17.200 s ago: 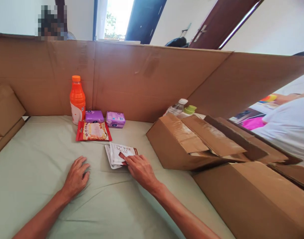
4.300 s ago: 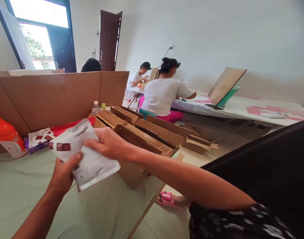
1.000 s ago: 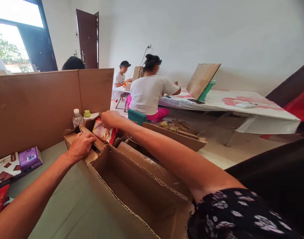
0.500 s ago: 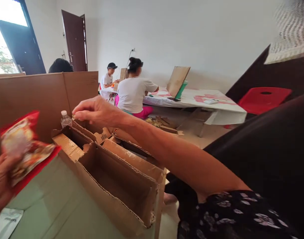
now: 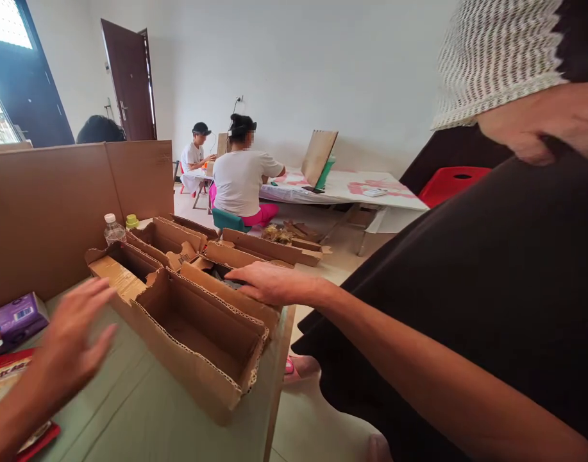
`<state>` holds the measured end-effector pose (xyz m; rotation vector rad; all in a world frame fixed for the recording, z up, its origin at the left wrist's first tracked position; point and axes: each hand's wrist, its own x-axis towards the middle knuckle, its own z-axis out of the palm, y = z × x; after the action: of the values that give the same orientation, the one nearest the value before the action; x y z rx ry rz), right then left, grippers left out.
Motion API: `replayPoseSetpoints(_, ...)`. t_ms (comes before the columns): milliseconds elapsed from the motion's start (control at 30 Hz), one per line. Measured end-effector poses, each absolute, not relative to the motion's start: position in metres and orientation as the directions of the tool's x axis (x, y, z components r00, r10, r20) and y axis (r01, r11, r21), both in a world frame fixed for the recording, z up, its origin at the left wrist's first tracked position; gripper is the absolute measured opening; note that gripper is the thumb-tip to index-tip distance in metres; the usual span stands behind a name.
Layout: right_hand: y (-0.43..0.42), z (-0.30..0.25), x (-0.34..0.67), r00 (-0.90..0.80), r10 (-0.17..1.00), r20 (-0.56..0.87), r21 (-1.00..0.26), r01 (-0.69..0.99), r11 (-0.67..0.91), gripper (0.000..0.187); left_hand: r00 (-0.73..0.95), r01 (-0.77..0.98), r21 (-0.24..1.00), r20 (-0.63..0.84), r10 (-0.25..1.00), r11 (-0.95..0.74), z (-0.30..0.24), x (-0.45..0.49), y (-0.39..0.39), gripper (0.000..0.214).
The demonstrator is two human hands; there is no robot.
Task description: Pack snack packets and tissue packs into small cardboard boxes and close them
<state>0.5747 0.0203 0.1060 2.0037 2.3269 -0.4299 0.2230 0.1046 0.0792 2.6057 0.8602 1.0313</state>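
Observation:
My left hand (image 5: 79,337) hovers over the green table with its fingers apart, a little blurred, holding nothing. Partly behind its wrist lies a red food packet (image 5: 5,378) on the tabletop. My right hand (image 5: 269,282) reaches over a narrow cardboard compartment (image 5: 255,307), fingers stretched toward the dark and grey contents (image 5: 217,274) inside. What those contents are cannot be made out. In front stands an open cardboard box (image 5: 202,340) with a bare bottom. Beyond it is another cardboard box (image 5: 178,234).
A purple carton (image 5: 22,317) sits at the left. A clear bottle (image 5: 114,230) and a green-capped container (image 5: 132,221) stand behind the boxes, near a tall cardboard panel (image 5: 48,218). A person in black stands close on the right; their hand (image 5: 538,122) shows. Others sit farther back.
The red packet has left my left hand and now lies on the table. My right hand has moved right and down, from the far boxes to the narrow compartment. The view has shifted.

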Motion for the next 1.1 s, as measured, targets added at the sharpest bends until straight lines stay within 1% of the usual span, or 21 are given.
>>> replayPoseSetpoints(67,0.021,0.108,0.576,-0.249,0.945,-0.212,-0.232,0.952,0.199,0.068,0.765,0.355,0.239,0.481,0.427,-0.904,0.085,0.281,0.105,0.054)
replayPoseSetpoints(100,0.021,0.107,0.576,-0.263,0.939,-0.224,-0.231,0.950,0.211,0.074,0.855,0.323,0.156,0.375,0.358,-0.934,0.086,0.310,0.107,0.065)
replayPoseSetpoints(133,0.022,0.104,0.576,-0.249,0.938,-0.241,-0.211,0.957,0.199,0.070,0.883,0.299,0.140,0.335,0.329,-0.944,0.088,0.337,0.109,0.069)
replayPoseSetpoints(167,0.024,0.099,0.575,-0.209,0.943,-0.257,-0.176,0.970,0.167,0.060,0.909,0.282,0.122,0.283,0.305,-0.952,0.088,0.358,0.113,0.066)
replayPoseSetpoints(233,0.029,0.083,0.571,-0.114,0.954,-0.277,-0.111,0.990,0.086,0.039,0.928,0.278,0.121,0.222,0.299,-0.953,0.086,0.382,0.119,0.052)
replayPoseSetpoints(267,0.032,0.074,0.568,-0.074,0.960,-0.271,-0.089,0.995,0.052,0.034,0.933,0.281,0.122,0.197,0.301,-0.952,0.084,0.386,0.122,0.043)
replayPoseSetpoints(333,0.039,0.057,0.563,-0.007,0.973,-0.230,-0.058,0.998,-0.007,0.032,0.936,0.292,0.131,0.165,0.312,-0.947,0.079,0.383,0.127,0.033)
replayPoseSetpoints(433,0.048,0.047,0.556,0.054,0.982,-0.179,-0.037,0.997,-0.062,0.033,0.932,0.310,0.169,0.141,0.334,-0.936,0.073,0.372,0.129,0.018)
replayPoseSetpoints(500,0.049,0.055,0.553,0.069,0.984,-0.165,-0.035,0.997,-0.075,0.028,0.926,0.319,0.215,0.138,0.352,-0.923,0.069,0.371,0.129,0.006)
replayPoseSetpoints(567,0.044,0.076,0.553,0.095,0.988,-0.125,-0.021,0.995,-0.099,0.023,0.916,0.319,0.290,0.151,0.372,-0.902,0.067,0.372,0.129,0.014)
replayPoseSetpoints(633,0.032,0.106,0.557,0.139,0.989,-0.045,0.005,0.990,-0.139,0.026,0.894,0.309,0.395,0.191,0.406,-0.865,0.067,0.372,0.130,0.016)
replayPoseSetpoints(667,0.024,0.121,0.560,0.162,0.987,0.014,0.013,0.987,-0.163,0.027,0.872,0.299,0.458,0.226,0.435,-0.837,0.069,0.370,0.131,0.016)
replayPoseSetpoints(700,0.016,0.137,0.564,0.177,0.980,0.094,0.002,0.984,-0.178,0.026,0.840,0.285,0.525,0.266,0.473,-0.802,0.071,0.366,0.131,0.022)
replayPoseSetpoints(733,0.009,0.151,0.568,0.180,0.965,0.192,-0.037,0.984,-0.176,0.023,0.798,0.266,0.596,0.306,0.520,-0.758,0.074,0.362,0.132,0.036)
replayPoseSetpoints(800,-0.001,0.174,0.572,0.156,0.903,0.399,-0.202,0.976,-0.080,0.014,0.689,0.200,0.737,0.363,0.627,-0.646,0.085,0.352,0.131,0.066)
replayPoseSetpoints(833,-0.002,0.181,0.570,0.135,0.864,0.486,-0.310,0.950,0.025,0.012,0.634,0.149,0.798,0.376,0.676,-0.584,0.092,0.347,0.130,0.076)
replayPoseSetpoints(867,-0.001,0.186,0.565,0.107,0.832,0.545,-0.416,0.895,0.157,0.011,0.586,0.089,0.847,0.381,0.715,-0.524,0.099,0.343,0.127,0.080)
replayPoseSetpoints(933,0.009,0.188,0.544,0.018,0.814,0.580,-0.593,0.695,0.407,0.007,0.518,-0.030,0.908,0.372,0.770,-0.418,0.114,0.332,0.118,0.078)
replayPoseSetpoints(967,0.016,0.186,0.530,-0.036,0.815,0.578,-0.663,0.562,0.495,0.005,0.492,-0.074,0.923,0.362,0.792,-0.376,0.122,0.325,0.113,0.074)
replayPoseSetpoints(1033,0.029,0.181,0.502,-0.167,0.820,0.547,-0.762,0.307,0.570,0.003,0.429,-0.122,0.946,0.324,0.843,-0.301,0.132,0.303,0.101,0.062)
replayPoseSetpoints(1100,0.035,0.176,0.487,-0.311,0.815,0.489,-0.821,0.153,0.550,0.009,0.345,-0.121,0.969,0.244,0.906,-0.215,0.135,0.269,0.089,0.048)
